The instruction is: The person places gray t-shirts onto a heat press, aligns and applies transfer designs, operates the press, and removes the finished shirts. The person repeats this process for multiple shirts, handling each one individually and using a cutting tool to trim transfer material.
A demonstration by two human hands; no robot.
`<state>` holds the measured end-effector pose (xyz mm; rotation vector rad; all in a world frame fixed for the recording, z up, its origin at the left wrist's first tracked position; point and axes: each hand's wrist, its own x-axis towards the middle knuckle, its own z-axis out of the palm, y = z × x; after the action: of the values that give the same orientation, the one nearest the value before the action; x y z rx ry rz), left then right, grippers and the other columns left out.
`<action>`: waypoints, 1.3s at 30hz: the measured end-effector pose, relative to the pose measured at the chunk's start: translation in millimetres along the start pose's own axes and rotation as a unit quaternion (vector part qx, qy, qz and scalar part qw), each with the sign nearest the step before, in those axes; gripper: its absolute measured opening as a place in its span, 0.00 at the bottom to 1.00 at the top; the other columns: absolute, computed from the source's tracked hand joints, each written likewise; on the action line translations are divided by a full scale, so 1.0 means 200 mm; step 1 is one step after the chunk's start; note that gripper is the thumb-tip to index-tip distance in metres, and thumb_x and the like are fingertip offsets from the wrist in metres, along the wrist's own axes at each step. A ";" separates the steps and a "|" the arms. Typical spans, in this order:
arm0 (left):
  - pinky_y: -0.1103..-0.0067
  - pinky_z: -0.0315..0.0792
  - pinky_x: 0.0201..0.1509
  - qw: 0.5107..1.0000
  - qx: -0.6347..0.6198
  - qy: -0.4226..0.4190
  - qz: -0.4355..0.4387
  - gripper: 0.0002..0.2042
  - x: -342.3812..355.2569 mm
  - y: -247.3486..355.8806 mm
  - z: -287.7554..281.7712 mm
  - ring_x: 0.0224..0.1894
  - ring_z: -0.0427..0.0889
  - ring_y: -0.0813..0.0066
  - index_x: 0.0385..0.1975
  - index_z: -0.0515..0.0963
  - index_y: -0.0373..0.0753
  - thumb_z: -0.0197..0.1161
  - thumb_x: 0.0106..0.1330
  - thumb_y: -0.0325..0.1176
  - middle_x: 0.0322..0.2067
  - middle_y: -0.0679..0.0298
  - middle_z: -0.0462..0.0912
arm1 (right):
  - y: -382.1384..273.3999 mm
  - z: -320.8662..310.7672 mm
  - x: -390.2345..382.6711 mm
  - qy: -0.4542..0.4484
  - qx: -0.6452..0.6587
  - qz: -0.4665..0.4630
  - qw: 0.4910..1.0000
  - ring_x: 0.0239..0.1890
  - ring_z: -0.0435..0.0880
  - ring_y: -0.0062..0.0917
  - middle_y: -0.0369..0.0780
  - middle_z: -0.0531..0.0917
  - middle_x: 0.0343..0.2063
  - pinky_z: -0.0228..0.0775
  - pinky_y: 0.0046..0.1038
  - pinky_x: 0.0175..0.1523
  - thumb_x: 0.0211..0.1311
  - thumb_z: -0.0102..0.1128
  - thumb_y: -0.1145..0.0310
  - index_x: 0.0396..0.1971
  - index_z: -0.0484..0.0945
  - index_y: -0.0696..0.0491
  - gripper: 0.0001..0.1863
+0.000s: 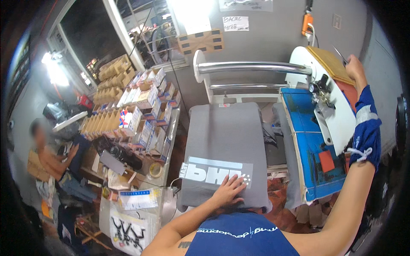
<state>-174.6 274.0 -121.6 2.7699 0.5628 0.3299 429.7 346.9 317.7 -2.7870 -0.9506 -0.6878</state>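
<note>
My left hand (229,190) rests with spread fingers on a transfer film with white lettering and a pale blue band (215,159), laid across a grey shirt (222,132) on the press's lower platen. At the upper right, my right hand (354,67) grips a thin metal object (341,56) beside a yellow pad (326,64) on top of the white press head. Its exact shape is unclear. Under that head is a blue heat plate (301,128) with a small red pad (326,161) on it. Chrome tubes (252,67) run behind the shirt.
A table (166,187) at left holds stacked cardboard boxes (145,98), a tape roll (156,170), black equipment and printed sheets. Another person (53,162) handles dark fabric at the far left. An orange power box (306,23) hangs on the back wall by the window.
</note>
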 end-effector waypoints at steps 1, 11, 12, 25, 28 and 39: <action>0.46 0.47 0.76 1.000 -0.013 0.023 0.008 0.29 -0.04 0.01 0.02 0.74 0.58 0.49 0.64 0.71 0.47 0.64 0.65 0.50 0.69 0.56 0.65 | 0.02 -0.03 -0.12 0.040 0.166 -0.047 0.984 0.51 0.85 0.43 0.53 0.86 0.43 0.75 0.39 0.56 0.55 0.66 0.61 0.41 0.86 0.56 0.17; 0.39 0.53 0.72 0.974 -0.047 0.192 0.112 0.18 -0.11 -0.06 0.04 0.62 0.75 0.57 0.48 0.82 0.51 0.64 0.55 0.29 0.54 0.62 0.79 | -0.48 0.29 -2.39 -0.348 0.609 -0.057 0.710 0.27 0.82 0.21 0.43 0.87 0.35 0.77 0.26 0.32 0.67 0.56 0.77 0.57 0.75 0.57 0.18; 0.38 0.53 0.71 0.984 -0.009 0.152 0.089 0.16 -0.08 -0.09 0.03 0.61 0.76 0.55 0.46 0.82 0.50 0.64 0.56 0.31 0.51 0.62 0.80 | -0.50 0.37 -2.58 -0.393 0.645 0.036 0.654 0.26 0.82 0.22 0.43 0.85 0.35 0.79 0.28 0.32 0.69 0.57 0.76 0.57 0.74 0.58 0.17; 0.46 0.62 0.69 0.978 -0.078 0.187 0.038 0.10 -0.01 -0.07 0.06 0.63 0.74 0.47 0.40 0.87 0.46 0.67 0.60 0.28 0.50 0.61 0.82 | -0.57 0.56 -3.55 -0.467 0.674 0.275 0.502 0.27 0.80 0.19 0.37 0.80 0.31 0.80 0.26 0.31 0.69 0.66 0.60 0.62 0.68 0.58 0.28; 0.46 0.62 0.69 0.980 -0.072 0.182 0.033 0.10 -0.01 -0.05 0.04 0.62 0.74 0.47 0.40 0.87 0.46 0.67 0.60 0.29 0.50 0.62 0.82 | -0.62 0.56 -3.52 -0.453 0.656 0.288 0.531 0.26 0.80 0.18 0.37 0.79 0.29 0.78 0.24 0.29 0.68 0.67 0.60 0.61 0.69 0.60 0.29; 0.45 0.60 0.69 0.984 -0.059 0.168 0.012 0.09 -0.01 -0.02 0.01 0.61 0.75 0.50 0.40 0.87 0.47 0.67 0.61 0.31 0.49 0.64 0.83 | -0.63 0.56 -3.49 -0.458 0.638 0.286 0.549 0.24 0.80 0.17 0.35 0.79 0.28 0.76 0.22 0.26 0.68 0.67 0.59 0.61 0.70 0.57 0.28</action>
<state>-178.2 276.6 -124.9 2.6211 0.5668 0.8180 -92.5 89.9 -103.4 -1.5720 -0.1922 1.2222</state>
